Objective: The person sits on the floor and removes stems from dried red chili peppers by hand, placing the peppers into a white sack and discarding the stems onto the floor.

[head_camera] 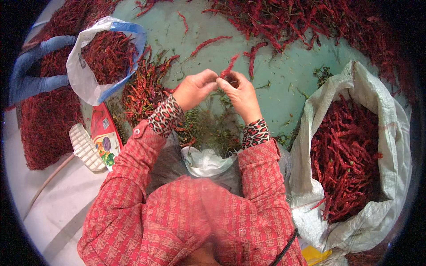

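Note:
A wrinkled dried red chili pepper (230, 66) points upward between my two hands. My right hand (242, 94) grips its lower part between thumb and fingers. The fingertips of my left hand (197, 89) are pinched together at the pepper's bottom end, where the stem end is hidden by the fingers. Below the hands, a heap of green-brown stems (213, 128) lies in front of a white plastic bag (209, 163) at my lap. Left of my left hand is a pile of red chilies with stems (146, 93).
To the right stands an open white woven sack (361, 76) of red chilies (342, 159). A white-and-blue sack (83, 79) of chilies is at the left, beside a person's blue-clad legs (43, 66). A large chili heap (283, 20) covers the far floor. Near my left arm lies a ridged white pad (86, 148).

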`<state>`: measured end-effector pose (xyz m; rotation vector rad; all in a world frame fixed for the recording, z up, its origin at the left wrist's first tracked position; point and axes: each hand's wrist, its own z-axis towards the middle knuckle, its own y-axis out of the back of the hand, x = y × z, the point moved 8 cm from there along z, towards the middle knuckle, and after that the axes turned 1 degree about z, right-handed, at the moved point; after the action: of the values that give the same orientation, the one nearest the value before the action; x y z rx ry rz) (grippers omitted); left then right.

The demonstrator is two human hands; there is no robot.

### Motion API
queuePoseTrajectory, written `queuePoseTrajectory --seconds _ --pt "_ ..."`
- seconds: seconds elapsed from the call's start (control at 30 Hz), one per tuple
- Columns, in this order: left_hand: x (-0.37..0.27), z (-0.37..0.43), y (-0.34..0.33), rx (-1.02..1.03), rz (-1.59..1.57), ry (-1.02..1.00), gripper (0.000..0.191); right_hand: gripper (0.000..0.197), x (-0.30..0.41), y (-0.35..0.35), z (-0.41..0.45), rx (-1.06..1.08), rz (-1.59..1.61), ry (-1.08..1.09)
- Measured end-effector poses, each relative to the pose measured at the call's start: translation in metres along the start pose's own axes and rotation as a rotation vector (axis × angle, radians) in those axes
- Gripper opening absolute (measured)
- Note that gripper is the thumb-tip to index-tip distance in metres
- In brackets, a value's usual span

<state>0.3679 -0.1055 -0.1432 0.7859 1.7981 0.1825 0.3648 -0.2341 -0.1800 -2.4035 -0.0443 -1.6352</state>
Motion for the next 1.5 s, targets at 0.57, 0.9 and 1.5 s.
queuePoseTrajectory --seconds 0.57,0.9,1.5 --pt "0.061 0.023 0.049 -0.138 0.729 -0.159 0.032 0.013 0.031 0.007 0.004 -0.028 0.613 0.058" --pt "0.019 0.018 0.025 -0.065 0.095 0.031 0.021 0.029 -0.004 0.003 0.004 -0.032 0.383 -0.201" --pt "-0.074 0.073 -0.047 -0.158 0.654 -0.417 0.031 0.024 0.026 0.075 -0.005 -0.584 0.577 0.223"
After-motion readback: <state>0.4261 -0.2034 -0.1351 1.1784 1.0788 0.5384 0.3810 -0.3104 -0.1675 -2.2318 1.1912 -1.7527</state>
